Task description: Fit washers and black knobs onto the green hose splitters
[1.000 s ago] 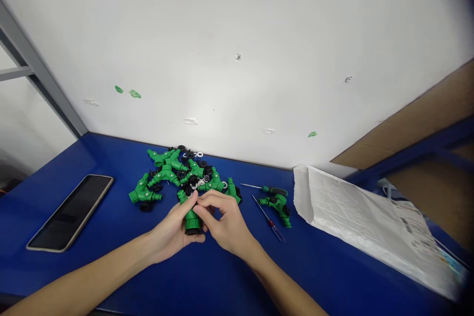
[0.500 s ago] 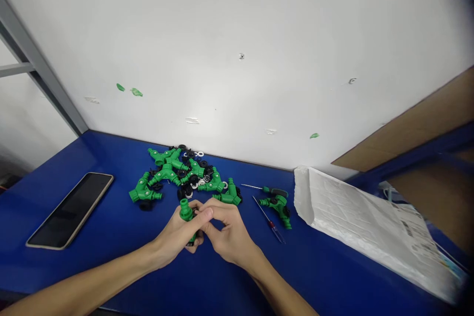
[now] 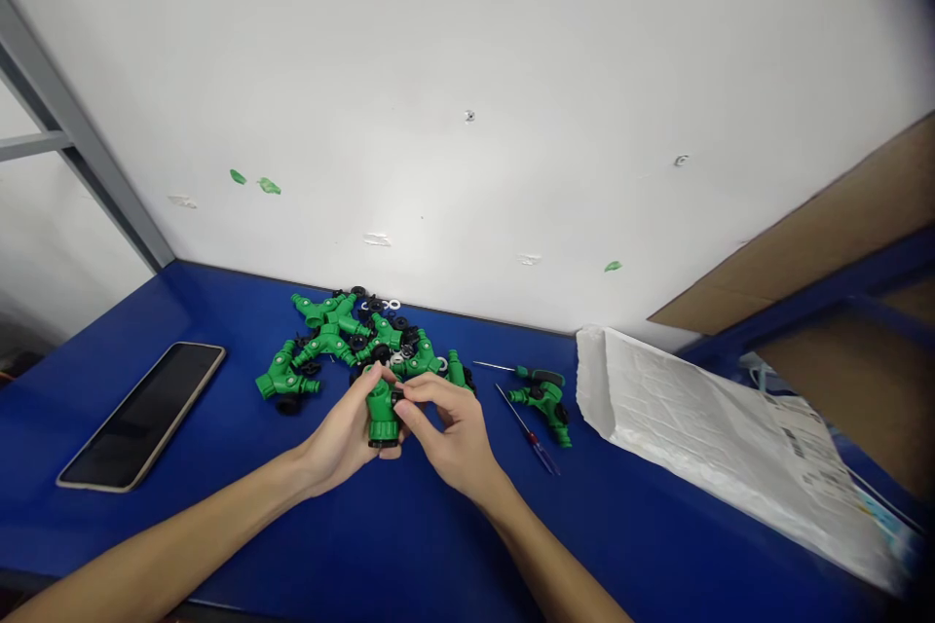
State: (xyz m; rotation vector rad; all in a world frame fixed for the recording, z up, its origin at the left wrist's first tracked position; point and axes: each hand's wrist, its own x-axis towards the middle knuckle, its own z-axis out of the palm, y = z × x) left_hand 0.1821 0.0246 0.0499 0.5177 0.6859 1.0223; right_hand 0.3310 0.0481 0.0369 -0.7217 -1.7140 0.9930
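A green plastic Y-shaped hose splitter (image 3: 382, 419) is held just above the blue table, its wide threaded collar pointing down towards me. My left hand (image 3: 342, 436) is closed round it from the left, thumb along its top. From the right, my right hand (image 3: 447, 423) pinches a small black part (image 3: 397, 397) at the splitter's side with thumb and forefinger; whether that part is seated in it I cannot tell. Just beyond my hands lies a heap of similar green splitters (image 3: 328, 343), mixed with black knobs and rings (image 3: 357, 343) and white washers (image 3: 394, 305).
Right of my hands lie a screwdriver with a green-and-black handle (image 3: 542, 376), another with a red-and-clear handle (image 3: 542, 456), and a splitter with black fittings (image 3: 544, 399). A white padded mailer (image 3: 701, 428) is farther right. A phone (image 3: 142, 417) lies left. A white wall (image 3: 438, 165) rises behind.
The splitter has turned in my left hand, so its wide collar and side now face me. My right hand has shifted slightly right, and its fingertips show at the black part.
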